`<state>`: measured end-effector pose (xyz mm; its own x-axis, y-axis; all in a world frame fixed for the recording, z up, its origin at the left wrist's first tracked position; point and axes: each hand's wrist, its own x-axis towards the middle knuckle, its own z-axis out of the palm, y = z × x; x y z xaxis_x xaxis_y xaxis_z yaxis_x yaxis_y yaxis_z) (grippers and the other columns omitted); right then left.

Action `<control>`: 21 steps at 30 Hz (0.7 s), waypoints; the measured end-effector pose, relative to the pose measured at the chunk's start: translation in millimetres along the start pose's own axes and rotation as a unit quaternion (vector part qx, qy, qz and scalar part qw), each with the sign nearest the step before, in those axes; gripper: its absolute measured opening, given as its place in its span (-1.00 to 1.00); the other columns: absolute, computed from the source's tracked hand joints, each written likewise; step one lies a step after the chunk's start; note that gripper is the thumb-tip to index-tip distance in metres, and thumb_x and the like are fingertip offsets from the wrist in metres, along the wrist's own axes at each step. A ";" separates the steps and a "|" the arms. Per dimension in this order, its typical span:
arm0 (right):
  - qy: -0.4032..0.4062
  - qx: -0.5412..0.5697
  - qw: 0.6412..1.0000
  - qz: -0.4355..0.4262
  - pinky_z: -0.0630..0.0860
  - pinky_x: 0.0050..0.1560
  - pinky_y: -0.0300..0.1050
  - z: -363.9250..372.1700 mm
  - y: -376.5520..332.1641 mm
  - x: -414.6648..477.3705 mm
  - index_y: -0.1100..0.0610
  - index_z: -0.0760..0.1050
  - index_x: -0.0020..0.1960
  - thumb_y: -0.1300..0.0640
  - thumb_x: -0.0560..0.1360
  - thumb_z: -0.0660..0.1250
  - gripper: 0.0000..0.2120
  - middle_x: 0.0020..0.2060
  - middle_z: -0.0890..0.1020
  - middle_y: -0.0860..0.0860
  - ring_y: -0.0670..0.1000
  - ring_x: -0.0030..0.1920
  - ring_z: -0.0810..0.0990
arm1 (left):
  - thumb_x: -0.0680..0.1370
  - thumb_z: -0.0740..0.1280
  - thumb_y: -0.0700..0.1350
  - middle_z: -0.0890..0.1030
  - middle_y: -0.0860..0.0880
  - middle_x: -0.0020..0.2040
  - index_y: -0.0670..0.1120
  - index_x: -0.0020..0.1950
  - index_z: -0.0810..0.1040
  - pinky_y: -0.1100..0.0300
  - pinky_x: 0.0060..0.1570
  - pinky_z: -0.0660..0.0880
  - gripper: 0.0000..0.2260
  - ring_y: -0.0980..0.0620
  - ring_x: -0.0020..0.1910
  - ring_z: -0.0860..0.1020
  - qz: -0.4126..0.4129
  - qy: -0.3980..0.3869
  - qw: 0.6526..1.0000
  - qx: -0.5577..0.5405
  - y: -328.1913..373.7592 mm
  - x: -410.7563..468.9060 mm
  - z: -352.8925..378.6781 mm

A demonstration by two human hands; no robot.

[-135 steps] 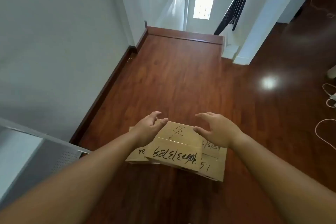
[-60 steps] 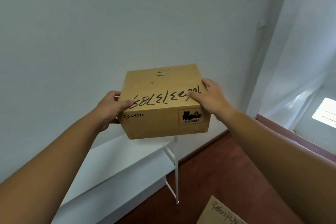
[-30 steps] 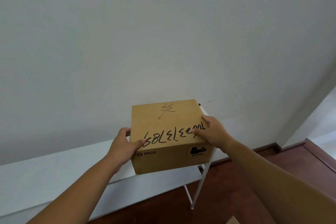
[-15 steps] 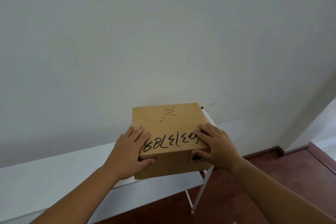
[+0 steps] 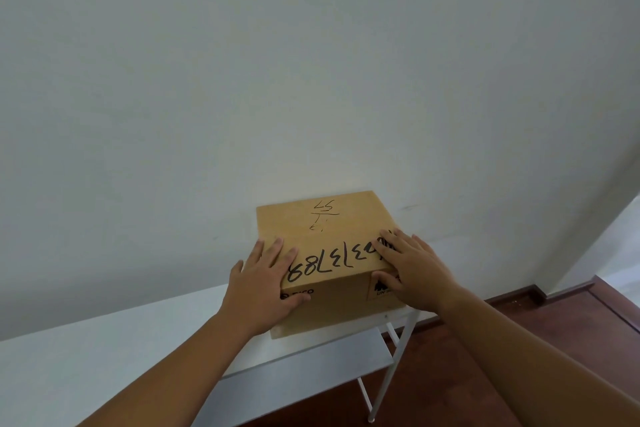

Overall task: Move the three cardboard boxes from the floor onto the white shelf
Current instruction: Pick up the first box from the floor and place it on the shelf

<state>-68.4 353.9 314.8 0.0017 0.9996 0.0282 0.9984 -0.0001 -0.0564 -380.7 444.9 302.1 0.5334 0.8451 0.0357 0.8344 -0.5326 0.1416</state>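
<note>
Now the cardboard box [image 5: 329,253] sits on the top of the white shelf [image 5: 104,354], at the shelf's right end, with its far side close against the wall [image 5: 311,62]. Its near right corner lies just by the shelf's front right corner, above the thin white leg [image 5: 391,371] that runs down to the dark wooden floor [image 5: 519,329].

The left hand [image 5: 263,284] lies flat over the box's near left corner, fingers spread and extended on the top face, thumb pressed against the front face beside the printed logo. The right hand [image 5: 412,267] lies the same way over the near right corner, fingers splayed across the top and thumb resting on the front face over the printed label. Neither hand is curled around the box; both are open-palmed and pressing on it, one at each near corner, with the box between them and slightly beyond.

Handwritten black digits run along the top face between the two hands, partly covered by the right fingers, and a smaller scribble sits nearer the far edge. A lower shelf level [image 5: 304,360] shows beneath the top, below the box. Both forearms reach in from the bottom edge of the view.
</note>
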 end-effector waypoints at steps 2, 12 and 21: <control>-0.004 0.004 1.000 0.005 -0.08 0.62 0.08 -1.8 1.5 4.3 -0.08 0.07 0.69 -0.47 0.49 -0.23 -0.13 0.70 0.07 -0.02 0.07 0.68 -0.01 | 0.44 0.07 0.57 -0.05 0.06 0.73 0.20 0.69 0.01 -0.27 0.57 0.08 -0.10 -0.12 0.69 -0.14 0.000 -0.001 1.000 -0.003 1.0 4.3 0.8; -0.024 -0.022 0.999 0.002 -0.07 0.62 0.20 5.9 2.7 16.1 0.02 -0.01 0.68 -0.21 0.54 0.32 -0.14 0.70 0.01 0.07 0.18 0.68 -0.08 | 0.44 0.05 0.54 0.02 -0.02 0.72 0.14 0.66 0.07 -0.34 0.52 0.18 -0.13 -0.22 0.68 -0.08 0.002 0.018 1.000 0.008 6.8 6.3 11.2; 0.010 0.031 0.999 -0.010 -0.18 0.64 0.12 5.4 10.7 4.5 -0.01 0.02 0.69 -0.28 0.51 0.35 -0.09 0.70 -0.02 0.00 0.07 0.69 -0.11 | 0.42 -0.05 0.62 0.04 -0.02 0.70 0.17 0.64 0.11 -0.37 0.54 -0.02 -0.11 -0.18 0.68 -0.10 0.016 0.008 1.000 -0.013 14.5 5.2 -6.3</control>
<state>-58.1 358.6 308.9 -0.0173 0.9986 0.0507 0.9929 0.0232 -0.1168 -366.7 441.8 310.5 0.5572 0.8284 0.0563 0.8129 -0.5581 0.1666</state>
